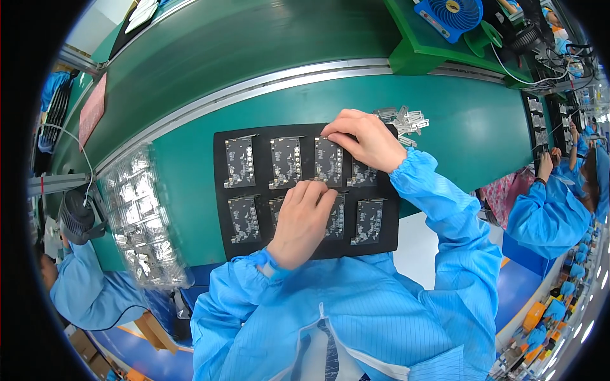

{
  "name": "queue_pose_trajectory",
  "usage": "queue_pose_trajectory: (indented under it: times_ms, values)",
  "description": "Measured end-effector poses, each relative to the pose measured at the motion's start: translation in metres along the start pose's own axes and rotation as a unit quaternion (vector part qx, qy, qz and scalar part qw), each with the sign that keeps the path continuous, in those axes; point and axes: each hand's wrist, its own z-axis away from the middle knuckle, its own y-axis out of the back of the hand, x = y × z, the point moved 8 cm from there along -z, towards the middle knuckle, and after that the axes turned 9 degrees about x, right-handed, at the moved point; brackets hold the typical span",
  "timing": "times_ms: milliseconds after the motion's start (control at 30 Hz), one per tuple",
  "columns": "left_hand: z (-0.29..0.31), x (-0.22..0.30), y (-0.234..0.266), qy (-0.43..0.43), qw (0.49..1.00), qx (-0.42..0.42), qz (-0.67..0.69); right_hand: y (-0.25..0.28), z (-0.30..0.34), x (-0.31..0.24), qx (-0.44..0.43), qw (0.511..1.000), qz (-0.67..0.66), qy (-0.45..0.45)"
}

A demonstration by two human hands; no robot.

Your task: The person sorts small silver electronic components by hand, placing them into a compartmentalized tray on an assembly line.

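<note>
Two rows of dark circuit boards with small silver parts lie on a black mat. My right hand pinches the top edge of a circuit board, third from the left in the far row. At the near edge of that same board, the bent fingers of my left hand are drawn together. My left hand and wrist partly cover two boards in the near row. Under my right hand, another circuit board is partly hidden. A blue band circles my left wrist.
Small silvery metal pieces are heaped beyond the mat's far right corner. Clear plastic trays with shiny parts lie to the left. A metal rail edges the green bench. A blue fan stands far right; co-workers sit on both sides.
</note>
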Motion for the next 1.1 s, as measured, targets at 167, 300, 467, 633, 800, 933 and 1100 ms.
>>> queue_pose_trajectory:
  times_ms: [167,300,467,633,800,933,1100]
  values:
    - [0.0,0.0,-0.002,-0.002,1.0,0.004,0.003,0.035,0.004,0.017,0.046,0.998,0.009,-0.034]
    - [0.005,0.001,-0.005,-0.011,1.0,-0.003,0.008,0.046,0.02,0.031,0.032,0.997,0.008,-0.069]
    - [0.007,0.002,-0.006,-0.009,1.0,-0.008,0.008,0.04,0.034,0.025,-0.001,0.999,0.009,-0.05]
    - [0.008,0.002,0.005,-0.006,1.0,0.01,-0.004,0.038,0.036,0.024,-0.003,0.999,0.011,-0.046]
    - [0.02,-0.012,0.054,0.049,0.996,0.079,0.004,0.054,0.05,0.02,0.089,0.994,0.04,-0.048]
    - [0.06,-0.058,0.104,0.188,0.967,0.157,-0.064,0.088,0.092,0.02,0.173,0.967,0.06,-0.18]
    - [0.133,-0.091,0.125,0.35,0.915,0.197,-0.03,0.081,0.168,0.036,0.172,0.924,-0.007,-0.341]
